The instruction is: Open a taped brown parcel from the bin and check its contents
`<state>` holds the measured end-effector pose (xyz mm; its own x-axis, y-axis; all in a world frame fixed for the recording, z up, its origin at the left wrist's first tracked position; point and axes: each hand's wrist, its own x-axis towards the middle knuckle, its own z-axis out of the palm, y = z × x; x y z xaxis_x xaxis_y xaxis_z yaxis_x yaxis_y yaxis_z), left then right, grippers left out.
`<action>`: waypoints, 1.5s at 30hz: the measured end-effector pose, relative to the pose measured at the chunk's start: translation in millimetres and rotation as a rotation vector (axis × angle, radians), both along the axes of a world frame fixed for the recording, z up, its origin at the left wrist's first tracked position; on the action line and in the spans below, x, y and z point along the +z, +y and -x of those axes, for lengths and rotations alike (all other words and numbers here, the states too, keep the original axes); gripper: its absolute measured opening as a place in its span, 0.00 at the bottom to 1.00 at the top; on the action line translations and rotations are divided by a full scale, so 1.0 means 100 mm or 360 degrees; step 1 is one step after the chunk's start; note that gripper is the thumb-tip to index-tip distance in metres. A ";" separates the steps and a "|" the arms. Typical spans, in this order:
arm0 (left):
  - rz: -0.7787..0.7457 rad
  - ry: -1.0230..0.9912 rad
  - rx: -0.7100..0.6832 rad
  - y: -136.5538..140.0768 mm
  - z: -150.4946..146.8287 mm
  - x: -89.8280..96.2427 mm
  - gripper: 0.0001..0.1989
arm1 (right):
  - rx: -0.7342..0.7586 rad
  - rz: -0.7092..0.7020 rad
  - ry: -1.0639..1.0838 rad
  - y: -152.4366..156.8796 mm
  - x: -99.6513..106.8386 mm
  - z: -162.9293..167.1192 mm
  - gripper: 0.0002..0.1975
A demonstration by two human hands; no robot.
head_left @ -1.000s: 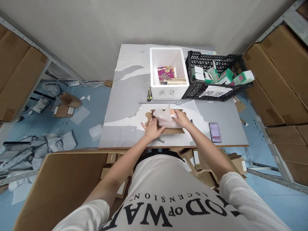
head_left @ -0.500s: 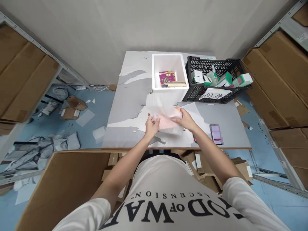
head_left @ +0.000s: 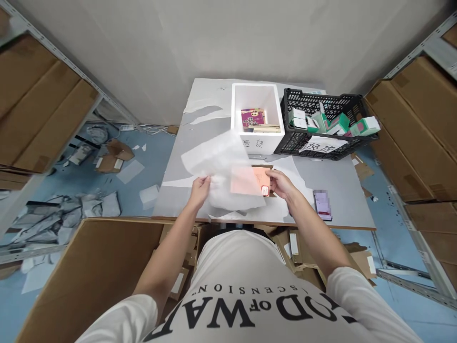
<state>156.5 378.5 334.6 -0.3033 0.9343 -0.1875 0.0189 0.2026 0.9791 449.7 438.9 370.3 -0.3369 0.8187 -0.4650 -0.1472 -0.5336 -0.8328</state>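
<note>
My left hand (head_left: 200, 191) pinches the edge of a thin, translucent white foam wrapping sheet (head_left: 221, 164). In my right hand (head_left: 280, 183) is the right end of a flat orange book (head_left: 262, 178) with small print and a red-framed white label. The foam overlaps the left part of the book, whose colour shows through. Both are held over the near middle of the grey table, above white paper. A white foam box (head_left: 262, 145) stands just beyond, with a purple book (head_left: 252, 116) and other books inside.
A black plastic crate (head_left: 330, 150) of green and white boxes stands right of the foam box. A phone (head_left: 322, 205) lies at the table's near right. An open cardboard carton (head_left: 89, 271) sits below the front edge. Shelves with brown boxes (head_left: 410, 128) flank the table.
My left hand has moved left, drawing the foam sheet outward. The orange book, mostly under the foam before, now shows bare on its right part, in my right hand.
</note>
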 end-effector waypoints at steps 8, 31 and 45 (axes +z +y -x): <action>0.0820 0.1305 0.0294 -0.21 1.00 -0.47 0.08 | -0.0144 -0.0454 -0.0210 0.13 -0.05 -0.13 0.22; 0.0343 -0.0692 -0.0321 -0.22 -1.05 0.02 0.19 | 0.0363 -0.0535 -0.0455 0.51 0.28 -0.03 0.15; 0.0379 -0.1155 0.0039 -0.36 -1.07 0.02 0.09 | 0.0579 -0.1093 -0.1170 0.67 0.46 0.12 0.09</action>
